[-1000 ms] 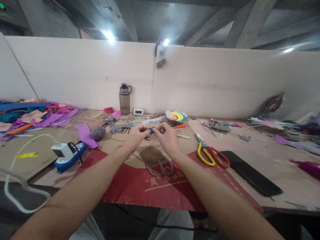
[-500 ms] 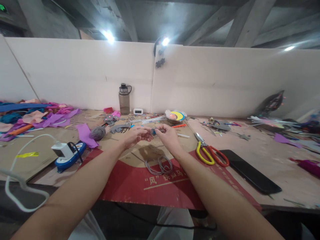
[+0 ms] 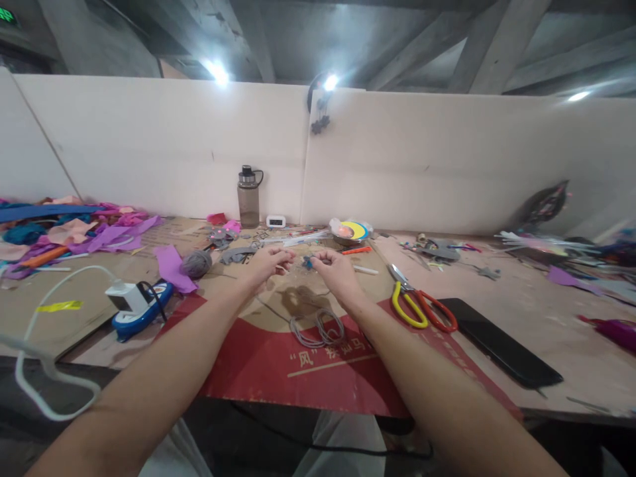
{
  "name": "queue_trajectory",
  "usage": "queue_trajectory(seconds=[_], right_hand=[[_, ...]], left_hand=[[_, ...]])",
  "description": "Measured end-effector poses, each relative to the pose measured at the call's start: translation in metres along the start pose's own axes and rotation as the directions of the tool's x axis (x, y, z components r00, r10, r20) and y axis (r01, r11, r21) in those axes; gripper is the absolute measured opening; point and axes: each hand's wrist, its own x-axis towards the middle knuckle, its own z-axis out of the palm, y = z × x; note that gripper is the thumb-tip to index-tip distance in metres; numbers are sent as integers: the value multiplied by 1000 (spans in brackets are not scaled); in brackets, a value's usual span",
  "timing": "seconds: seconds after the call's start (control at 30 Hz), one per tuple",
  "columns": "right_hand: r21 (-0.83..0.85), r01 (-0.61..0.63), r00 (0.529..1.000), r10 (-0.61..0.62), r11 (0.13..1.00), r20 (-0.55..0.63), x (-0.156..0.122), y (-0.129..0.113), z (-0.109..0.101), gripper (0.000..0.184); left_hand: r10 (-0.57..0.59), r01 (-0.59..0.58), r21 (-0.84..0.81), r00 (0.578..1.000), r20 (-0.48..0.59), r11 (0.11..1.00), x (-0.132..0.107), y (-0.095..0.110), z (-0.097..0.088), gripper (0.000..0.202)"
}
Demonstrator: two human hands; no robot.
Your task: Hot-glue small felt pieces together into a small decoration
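Observation:
My right hand [image 3: 336, 270] pinches a small blue-and-grey piece [image 3: 307, 262] between thumb and fingertips; its exact kind is too small to tell. To its left, my left hand [image 3: 268, 266] is closed, with the fingertips together and a gap between the two hands. A thin grey cord [image 3: 318, 334] lies in loose loops on the red-and-tan cardboard [image 3: 238, 361] below. One strand of it runs up toward my left hand, where the fingers hide its end.
Scissors [image 3: 410, 305] with yellow and red handles lie right of my hands, beside a black phone [image 3: 501, 344]. A grey yarn ball [image 3: 196, 263], a bottle [image 3: 248, 202] and a blue power strip [image 3: 142, 321] are left. Behind stands a bowl [image 3: 352, 240]; fabric scraps [image 3: 74, 232] pile far left.
My hands have moved apart: the left has drawn back to the left, off the small blue-and-grey piece, which stays in my right fingertips.

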Motion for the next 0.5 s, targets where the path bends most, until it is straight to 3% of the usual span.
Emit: queue_trajectory(seconds=[0.07, 0.13, 0.5], right_hand=[[19, -7, 1000, 7, 1000, 3, -1, 0, 1, 21], [38, -14, 1000, 14, 999, 8, -2, -1, 2, 20], [41, -16, 998, 13, 999, 59, -8, -4, 10, 22]], left_hand=[[-26, 25, 15, 993, 114, 1000, -4, 2, 5, 25], [-42, 38, 34, 987, 154, 999, -6, 2, 10, 27], [57, -67, 145, 996, 69, 987, -5, -5, 15, 12]])
